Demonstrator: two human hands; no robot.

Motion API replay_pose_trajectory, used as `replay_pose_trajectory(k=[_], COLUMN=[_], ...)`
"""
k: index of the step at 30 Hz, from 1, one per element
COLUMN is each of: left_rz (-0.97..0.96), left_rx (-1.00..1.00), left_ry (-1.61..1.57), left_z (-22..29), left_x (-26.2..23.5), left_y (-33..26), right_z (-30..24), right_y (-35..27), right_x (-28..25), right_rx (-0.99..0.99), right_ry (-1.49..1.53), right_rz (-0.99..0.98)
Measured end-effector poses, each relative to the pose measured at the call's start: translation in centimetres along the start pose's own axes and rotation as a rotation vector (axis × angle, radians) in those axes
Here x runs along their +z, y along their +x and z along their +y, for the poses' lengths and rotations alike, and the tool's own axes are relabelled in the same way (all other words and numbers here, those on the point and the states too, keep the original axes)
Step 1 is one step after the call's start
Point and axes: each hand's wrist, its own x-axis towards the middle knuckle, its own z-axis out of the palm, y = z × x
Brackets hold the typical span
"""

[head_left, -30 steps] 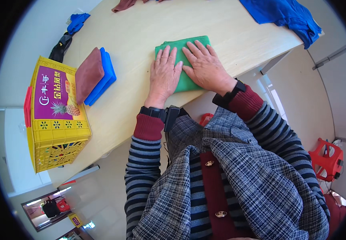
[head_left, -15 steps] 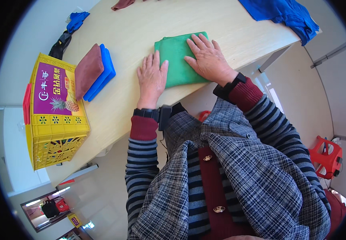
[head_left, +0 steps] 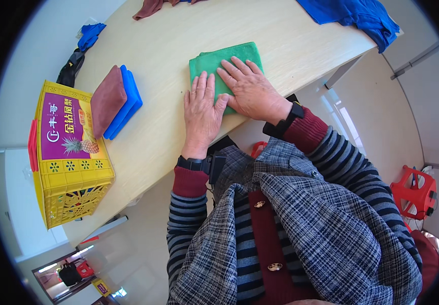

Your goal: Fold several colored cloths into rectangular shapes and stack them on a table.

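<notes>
A green cloth [head_left: 228,54], folded into a flat square, lies near the front edge of the table. My left hand [head_left: 202,109] rests flat on its left and near part, fingers stretched out. On the cloth's right side my right hand [head_left: 251,91] lies palm down, also with fingers extended. The two thumbs meet over the near part of the cloth. Both hands press on it without gripping, and they hide its near portion.
On the pale wooden table [head_left: 158,122], folded brown cloth [head_left: 108,101] and blue cloth [head_left: 133,99] stand beside a yellow plastic crate [head_left: 77,170] at left. A loose blue cloth [head_left: 356,16] hangs at the far right corner; brown fabric [head_left: 151,7] lies at the back. A red stool [head_left: 413,192] is on the floor at right.
Both hands have slid toward each other and nearer to me over the green cloth, so the thumbs now meet. The cloth stays folded.
</notes>
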Motion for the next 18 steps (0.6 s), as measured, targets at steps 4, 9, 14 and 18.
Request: replay_pose_trajectory(k=[4,9,14,18], left_rz=[-0.001,0.001,0.008,0.015], left_rx=[-0.020,-0.017,-0.043,-0.060], left_ry=[0.077,0.107,0.103,0.106], left_z=[0.2,0.3,0.2,-0.2], left_x=[0.0,-0.2,-0.5,-0.7], left_y=[0.2,-0.4,-0.9,-1.4], right_z=[0.6,1.5,2.7,3.6], right_y=[-0.2,-0.8,-1.8,-2.6], right_x=[0.1,-0.2,-0.5,-0.9], right_rx=[0.037,0.089,0.137,0.190], right_ry=[0.015,-0.037,-0.059,-0.052], right_rz=[0.046,0.041,0.048,0.039])
